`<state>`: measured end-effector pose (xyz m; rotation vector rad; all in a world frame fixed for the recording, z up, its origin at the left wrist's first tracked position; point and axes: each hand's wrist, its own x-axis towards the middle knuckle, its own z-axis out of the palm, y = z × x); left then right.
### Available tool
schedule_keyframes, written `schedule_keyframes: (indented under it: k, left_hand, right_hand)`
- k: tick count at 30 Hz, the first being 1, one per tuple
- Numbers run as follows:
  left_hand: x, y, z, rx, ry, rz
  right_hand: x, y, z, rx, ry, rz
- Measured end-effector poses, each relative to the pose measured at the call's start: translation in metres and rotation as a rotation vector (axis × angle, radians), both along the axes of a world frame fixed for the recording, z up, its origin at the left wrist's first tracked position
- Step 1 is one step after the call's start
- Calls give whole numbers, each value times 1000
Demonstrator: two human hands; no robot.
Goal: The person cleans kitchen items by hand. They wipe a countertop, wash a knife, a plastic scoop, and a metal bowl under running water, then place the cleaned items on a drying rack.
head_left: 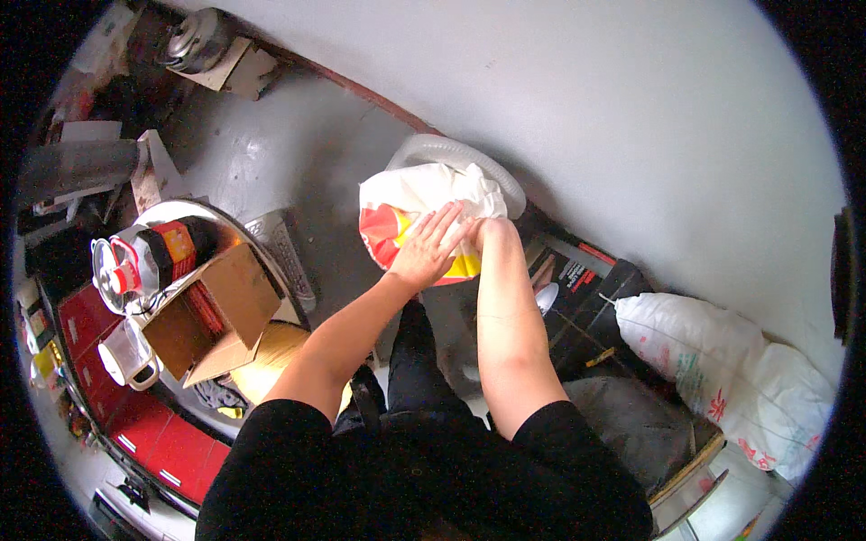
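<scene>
A white plastic bag (pixel 433 186) with red and yellow print is in front of me, bunched up near its right side. My left hand (pixel 433 245) lies against the bag with its fingers stretched out. Close beside it, my right hand (pixel 486 228) is bent at the wrist and meets the bag's gathered side. The fingers of that hand are hidden, so its grip cannot be made out. Behind the bag curves a pale, translucent ribbed piece (pixel 467 152), which looks like a coiled hose.
On my left, a round metal-rimmed table (pixel 183 206) holds an open cardboard box (pixel 243 291), a dark bottle with a red cap (pixel 125 277) and a clear pitcher (pixel 128 355). White sacks (pixel 697 331) lie at right along the wall. A metal kettle (pixel 199 40) sits far left.
</scene>
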<state>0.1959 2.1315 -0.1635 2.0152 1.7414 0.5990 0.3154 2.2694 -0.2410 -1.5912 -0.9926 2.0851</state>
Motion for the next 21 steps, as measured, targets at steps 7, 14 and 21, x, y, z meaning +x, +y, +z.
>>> schedule_keyframes:
  k: [7,14,21]
  left_hand:
    - [28,51,-45,-198,-65,55]
    - [32,76,-104,-348,-292,65]
    - [-4,68,-84,-551,-736,340]
  right_hand:
    - [37,-29,32,-468,330,-489]
    - [41,-60,68,1100,-810,568]
    - [24,-37,42,1176,-826,1013]
